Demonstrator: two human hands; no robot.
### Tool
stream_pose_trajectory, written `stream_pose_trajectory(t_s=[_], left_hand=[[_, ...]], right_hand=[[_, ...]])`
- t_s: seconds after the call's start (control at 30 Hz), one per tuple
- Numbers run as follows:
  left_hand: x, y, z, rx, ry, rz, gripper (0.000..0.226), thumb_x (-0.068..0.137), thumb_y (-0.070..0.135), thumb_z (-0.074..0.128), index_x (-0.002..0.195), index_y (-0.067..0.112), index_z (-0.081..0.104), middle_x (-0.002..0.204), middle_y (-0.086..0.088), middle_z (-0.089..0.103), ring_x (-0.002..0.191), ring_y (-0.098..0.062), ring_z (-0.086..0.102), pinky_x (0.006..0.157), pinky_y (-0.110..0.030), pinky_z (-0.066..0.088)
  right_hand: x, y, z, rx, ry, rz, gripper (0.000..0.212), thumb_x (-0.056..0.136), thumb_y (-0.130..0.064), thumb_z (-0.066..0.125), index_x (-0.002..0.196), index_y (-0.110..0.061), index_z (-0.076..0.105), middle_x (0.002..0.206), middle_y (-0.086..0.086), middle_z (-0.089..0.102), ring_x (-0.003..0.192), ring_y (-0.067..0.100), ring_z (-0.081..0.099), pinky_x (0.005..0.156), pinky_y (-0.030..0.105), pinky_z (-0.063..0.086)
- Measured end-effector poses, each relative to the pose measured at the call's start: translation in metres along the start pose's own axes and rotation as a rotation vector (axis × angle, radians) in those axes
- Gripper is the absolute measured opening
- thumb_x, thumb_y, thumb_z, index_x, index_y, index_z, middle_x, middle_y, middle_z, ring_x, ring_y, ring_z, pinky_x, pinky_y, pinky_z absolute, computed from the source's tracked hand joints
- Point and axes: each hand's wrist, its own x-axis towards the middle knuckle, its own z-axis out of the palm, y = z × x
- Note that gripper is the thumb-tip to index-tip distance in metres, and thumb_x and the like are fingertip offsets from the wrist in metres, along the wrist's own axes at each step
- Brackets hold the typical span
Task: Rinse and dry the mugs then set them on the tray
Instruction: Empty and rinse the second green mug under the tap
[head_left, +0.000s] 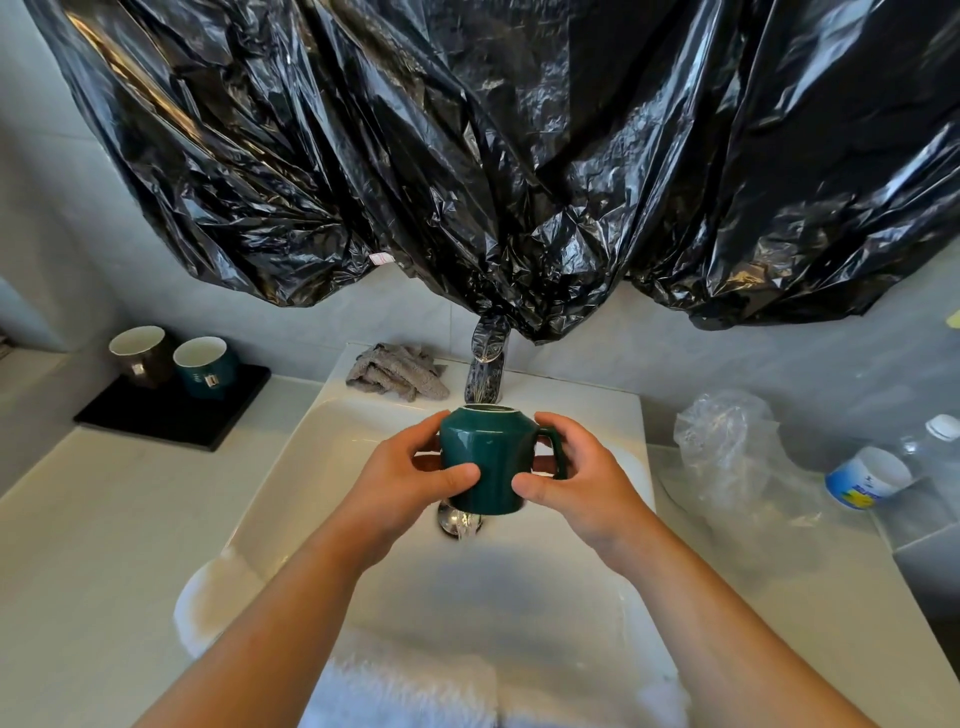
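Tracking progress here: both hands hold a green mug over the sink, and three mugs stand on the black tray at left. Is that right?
Not quite. The head view shows two on the black tray, not three: a dark mug and a second green mug. The left hand and right hand do hold the green mug over the sink.

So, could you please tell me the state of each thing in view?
Green mug: upside down over the sink, water running off.
Left hand: grips the mug.
Right hand: grips the mug.
Brown mug: upright on the tray.
Second green mug: upright beside it.
Grey cloth: crumpled.
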Motion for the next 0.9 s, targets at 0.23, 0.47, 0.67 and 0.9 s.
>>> stream_pose_trajectory(t_s=[0.23,0.47,0.67,0.9], left_hand=[[-0.006,0.017,-0.001,0.185,0.036,0.063,0.082,0.077,0.000,0.083,0.139,0.040,0.048,0.123,0.018,0.064,0.114,-0.003,0.061,0.088,-0.021,0.056],[-0.009,0.029,0.000,0.187,0.100,0.183,0.096,0.069,-0.009,0.085,0.147,0.033,0.047,0.130,0.015,0.064,0.117,0.005,0.060,0.093,-0.015,0.052],[-0.012,0.040,-0.002,0.203,0.107,0.240,0.095,0.068,-0.009,0.085,0.146,0.031,0.048,0.133,0.012,0.062,0.121,0.003,0.058,0.095,-0.014,0.051],[-0.017,0.046,-0.002,0.228,0.114,0.243,0.095,0.069,-0.009,0.084,0.148,0.029,0.047,0.133,0.012,0.061,0.121,0.003,0.057,0.096,-0.016,0.051]], right_hand=[[-0.007,-0.016,-0.005,-0.190,0.031,-0.126,0.077,0.072,-0.010,0.086,0.137,-0.033,0.052,0.128,-0.012,0.062,0.114,0.015,0.062,0.093,0.036,0.058],[-0.010,-0.030,-0.006,-0.284,0.083,-0.273,0.077,0.071,-0.015,0.088,0.134,-0.040,0.053,0.122,-0.022,0.063,0.114,0.004,0.059,0.100,0.031,0.053],[-0.011,-0.036,-0.007,-0.286,0.119,-0.333,0.073,0.070,-0.017,0.089,0.128,-0.044,0.054,0.117,-0.023,0.064,0.112,0.004,0.059,0.097,0.031,0.053],[-0.013,-0.039,-0.006,-0.293,0.116,-0.357,0.073,0.071,-0.017,0.089,0.128,-0.046,0.052,0.118,-0.024,0.063,0.114,0.002,0.058,0.095,0.023,0.051]])
